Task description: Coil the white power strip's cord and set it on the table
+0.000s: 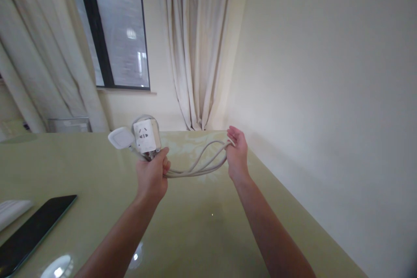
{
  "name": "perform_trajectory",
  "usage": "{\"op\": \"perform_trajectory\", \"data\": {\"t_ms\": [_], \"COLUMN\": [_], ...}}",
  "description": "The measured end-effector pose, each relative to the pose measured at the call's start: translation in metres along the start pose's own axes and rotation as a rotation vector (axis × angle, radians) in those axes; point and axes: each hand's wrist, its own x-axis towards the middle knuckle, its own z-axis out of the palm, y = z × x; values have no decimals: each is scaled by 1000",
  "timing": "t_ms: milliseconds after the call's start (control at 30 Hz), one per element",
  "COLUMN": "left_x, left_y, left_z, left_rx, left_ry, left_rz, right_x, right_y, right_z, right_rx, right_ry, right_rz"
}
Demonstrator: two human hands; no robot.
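Note:
My left hand (153, 173) is closed around one end of a looped white power cable (195, 171), above the table. Just over that fist stands a white socket block (145, 135) with outlet holes on its face, and part of the cable curls behind it. A rounded white piece (121, 137), perhaps a plug, juts out to its left. At the other end, my right hand (237, 150) holds the cable loops near the thumb, with its fingertips pointing up. Between my hands the strands run side by side and sag slightly. The left palm hides part of the bundle.
A glossy greenish table (195, 230) lies under my arms. On its left are a black flat device (35, 234) and a white object (13, 210). A wall (325, 95) borders the right side. Curtains (198, 52) and a window (120, 26) are behind.

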Motion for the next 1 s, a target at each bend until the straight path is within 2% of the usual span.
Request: {"op": "perform_trajectory", "data": {"t_ms": [67,167,233,267,333,400,500,600,700,833,1000], "left_x": [1,5,8,9,10,8,0,-12,-21,-25,-31], "left_y": [-3,-7,-10,-12,-17,-22,-28,-33,-38,-42,-34], "left_z": [-1,-3,-6,-8,-13,-18,-22,-22,-24,-25,-16], "left_rx": [22,60,105,139,245,417,642,671,641,558,514], "left_ry": [25,68,90,102,112,82,-34,-154,-263,-350,-269], "left_rz": [15,40,75,99,156,240,423,527,548,516,395], "right_x": [0,-5,-12,-16,-24,-32,-44,-55,-61,-62,-62], "right_y": [-14,-43,-63,-72,-87,-96,-94,-83,-74,-72,-69], "right_z": [-9,-27,-40,-45,-50,-44,-19,8,20,20,19], "right_rx": [-193,-472,-638,-689,-700,-627,-471,-299,-170,-70,8], "right_ry": [-211,-636,-903,-996,-1083,-1047,-839,-712,-689,-618,-621], "right_rz": [-209,-404,-454,-457,-452,-436,-338,-202,-113,-37,-62]}}
